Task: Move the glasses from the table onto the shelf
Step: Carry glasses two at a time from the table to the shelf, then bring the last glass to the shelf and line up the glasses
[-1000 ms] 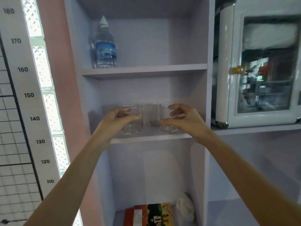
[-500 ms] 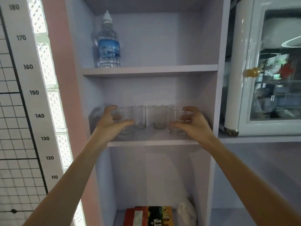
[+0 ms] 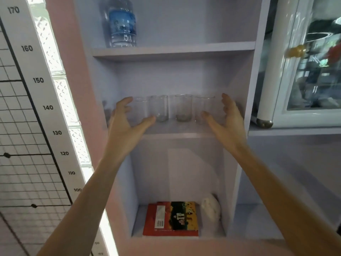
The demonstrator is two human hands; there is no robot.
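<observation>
- Four glasses (image 3: 180, 110) are standing upright in a row on the shelf (image 3: 177, 129), below the water bottle (image 3: 121, 23).
- The left hand (image 3: 127, 124) and right hand (image 3: 226, 120) are spread wide, empty, flanking the row's outer glasses.
- The person is best drawing both hands straight back, clear of the rims, to avoid tipping the outer glasses.

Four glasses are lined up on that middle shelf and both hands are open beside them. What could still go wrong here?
The left hand and right hand are open right beside the outer glasses; a stray finger could tip one. The four stand close together, so one tipping might knock the next. They also sit fairly near the shelf front edge.
</observation>
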